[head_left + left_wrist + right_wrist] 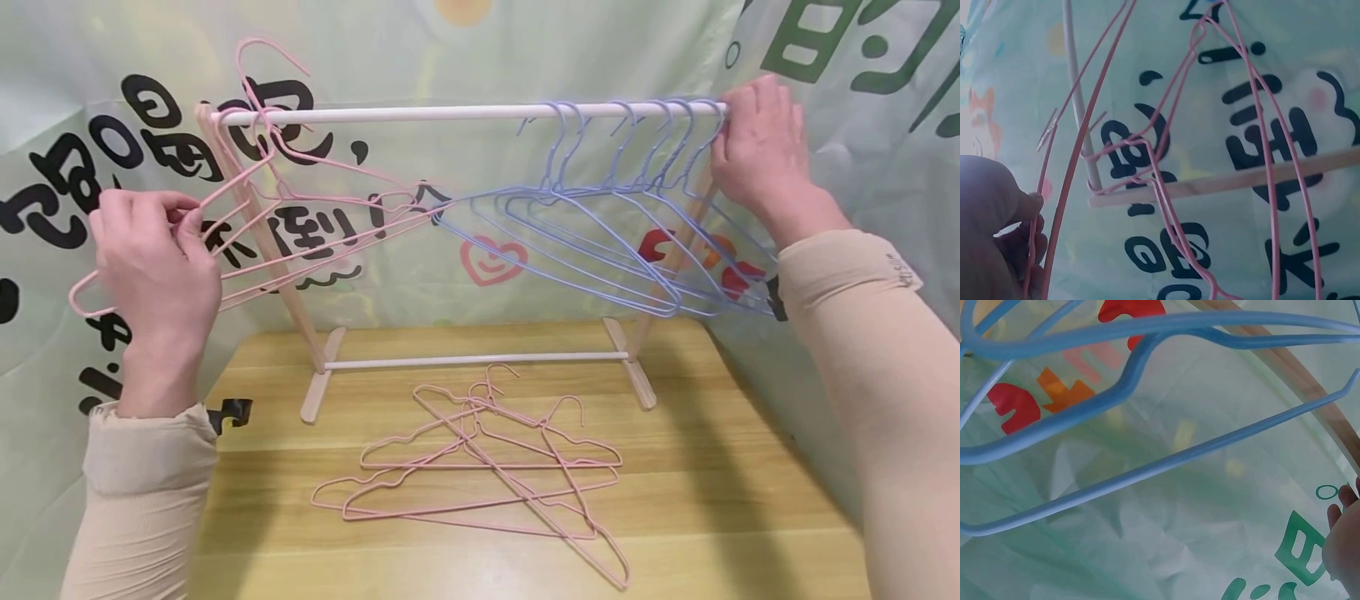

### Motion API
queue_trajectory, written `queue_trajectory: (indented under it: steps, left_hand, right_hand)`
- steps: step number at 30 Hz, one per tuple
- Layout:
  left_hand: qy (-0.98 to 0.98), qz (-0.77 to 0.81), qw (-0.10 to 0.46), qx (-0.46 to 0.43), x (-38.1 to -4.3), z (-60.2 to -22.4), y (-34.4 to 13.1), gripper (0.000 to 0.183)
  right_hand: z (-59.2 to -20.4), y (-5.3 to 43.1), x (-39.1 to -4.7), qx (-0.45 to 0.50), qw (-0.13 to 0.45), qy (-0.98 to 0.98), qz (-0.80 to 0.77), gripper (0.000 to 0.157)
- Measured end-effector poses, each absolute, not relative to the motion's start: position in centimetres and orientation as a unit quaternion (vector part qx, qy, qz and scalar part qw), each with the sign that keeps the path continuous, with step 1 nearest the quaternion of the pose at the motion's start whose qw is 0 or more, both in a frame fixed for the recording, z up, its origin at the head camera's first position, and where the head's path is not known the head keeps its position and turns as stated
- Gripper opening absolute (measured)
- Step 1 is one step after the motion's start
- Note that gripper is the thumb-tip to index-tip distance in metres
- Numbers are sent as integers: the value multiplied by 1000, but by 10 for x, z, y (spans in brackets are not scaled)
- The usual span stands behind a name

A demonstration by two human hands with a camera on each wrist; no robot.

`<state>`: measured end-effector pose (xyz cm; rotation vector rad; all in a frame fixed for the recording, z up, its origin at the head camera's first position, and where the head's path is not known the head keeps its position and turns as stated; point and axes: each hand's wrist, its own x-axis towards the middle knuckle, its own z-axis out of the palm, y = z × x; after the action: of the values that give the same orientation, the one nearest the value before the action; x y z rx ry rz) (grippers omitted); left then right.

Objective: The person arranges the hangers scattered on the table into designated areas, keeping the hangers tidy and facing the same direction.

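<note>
At the left end of the clothes rack point(435, 113), my left hand point(153, 258) pinches the shoulder wire of a pink hanger point(262, 40) between thumb and fingers. That hanger's hook rises above the white rod, apart from it. In the left wrist view the held wire point(1045, 164) runs up from my fingertips, and other pink hangers point(1154, 169) hang behind it by their hooks. My right hand point(761, 146) grips the rack's top right corner. Several blue hangers point(555, 193) hang beside it, their lower parts angled toward the middle.
A loose pile of pink hangers point(495, 467) lies overlapping on the wooden table point(247, 500), in front of the rack. The rack's wooden feet point(318, 392) stand toward the table's back edge. A printed cloth point(420, 275) hangs close behind and along both sides.
</note>
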<state>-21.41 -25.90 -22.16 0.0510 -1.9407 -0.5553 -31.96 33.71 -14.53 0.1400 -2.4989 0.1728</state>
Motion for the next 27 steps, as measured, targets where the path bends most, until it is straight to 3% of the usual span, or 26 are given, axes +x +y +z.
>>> queue_trajectory:
  steps: [27]
  left_hand:
    - [-834,-182,522,-8,-243,-275,-261,22]
  right_hand:
    - [-148,336,-319,55,314,-945,70,34]
